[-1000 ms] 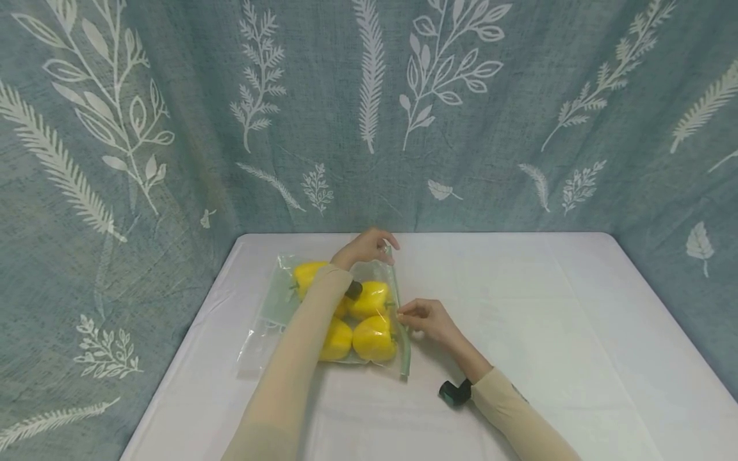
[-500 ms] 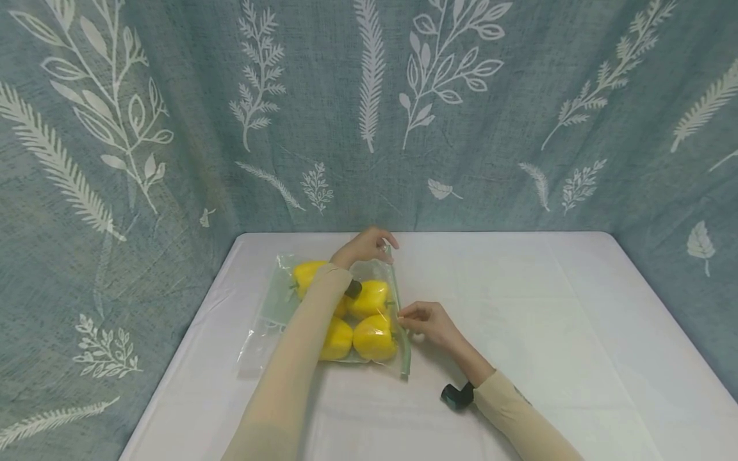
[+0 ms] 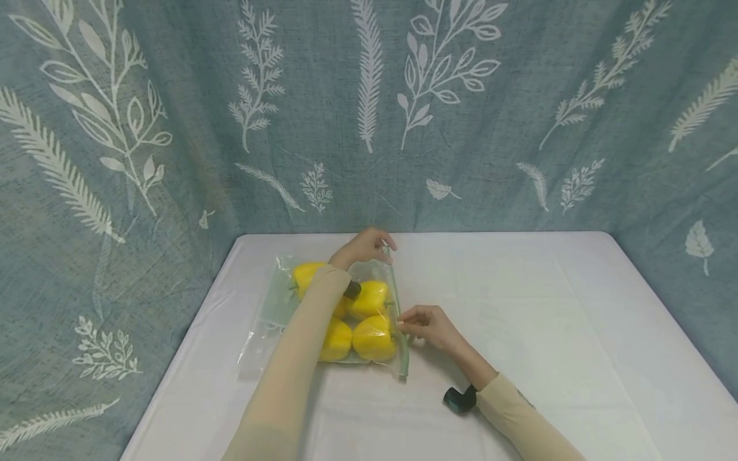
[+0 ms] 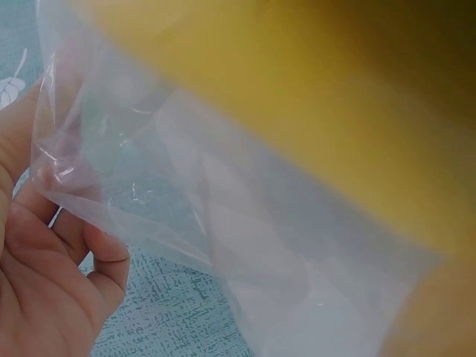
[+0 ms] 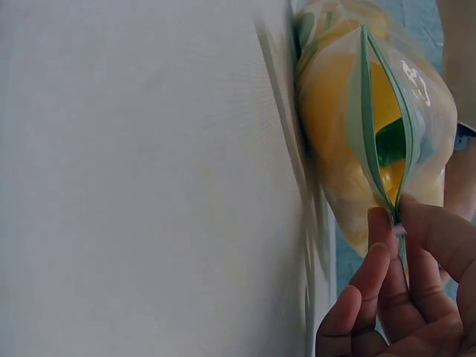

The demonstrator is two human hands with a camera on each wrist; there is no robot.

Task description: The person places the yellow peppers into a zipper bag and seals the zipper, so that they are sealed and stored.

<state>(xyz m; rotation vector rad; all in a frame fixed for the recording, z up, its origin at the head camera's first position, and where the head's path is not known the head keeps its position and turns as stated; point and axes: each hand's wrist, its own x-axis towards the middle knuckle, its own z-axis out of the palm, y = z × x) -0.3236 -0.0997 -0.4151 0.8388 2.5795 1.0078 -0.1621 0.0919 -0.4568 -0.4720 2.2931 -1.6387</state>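
A clear slider bag (image 3: 275, 301) lies on the table with several yellow bell peppers (image 3: 375, 338) inside. Its green-edged mouth (image 3: 395, 282) faces right. At the far end of that edge, my left hand (image 3: 366, 245) holds the bag's corner, with thin film (image 4: 111, 186) between thumb and fingers in the left wrist view. My right hand (image 3: 432, 326) pinches the small white slider (image 5: 399, 229) partway along the zip. In the right wrist view the two green strips (image 5: 366, 97) gape beyond the slider, showing a green stem (image 5: 393, 141). My left forearm covers part of the peppers.
A white cloth covers the table (image 3: 519, 294). Blue-green leaf-patterned curtains (image 3: 346, 179) hang at the back and sides. A dark wrist camera (image 3: 459, 400) sits at my right cuff, and another dark device (image 3: 353, 290) at my left wrist.
My right hand has slid a little nearer to me along the bag's edge, still pinching the slider. My left hand stays at the far corner.
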